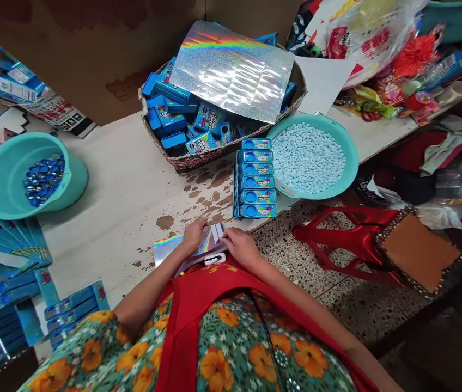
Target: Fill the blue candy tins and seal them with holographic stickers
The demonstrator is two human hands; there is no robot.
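A shiny holographic sheet (168, 247) lies at the table's front edge, close against my body. My left hand (195, 237) has its fingers closed on the sheet's upper edge. From the other side my right hand (239, 247) pinches the sheet's right end, by some white strips (217, 232); its fingertips are partly hidden. Just beyond my hands stands a row of small blue candy tins (258, 182) with printed lids. A turquoise basin (351, 155) beside them holds many small pale-blue candies (308, 155).
Behind, a cardboard box (186, 162) is piled with blue tins, a larger holographic sheet (235, 71) on top. At left stand a turquoise tub (78, 179) of blue round pieces and stacked blue packs (78, 310). A red stool (349, 234) is on the floor at right.
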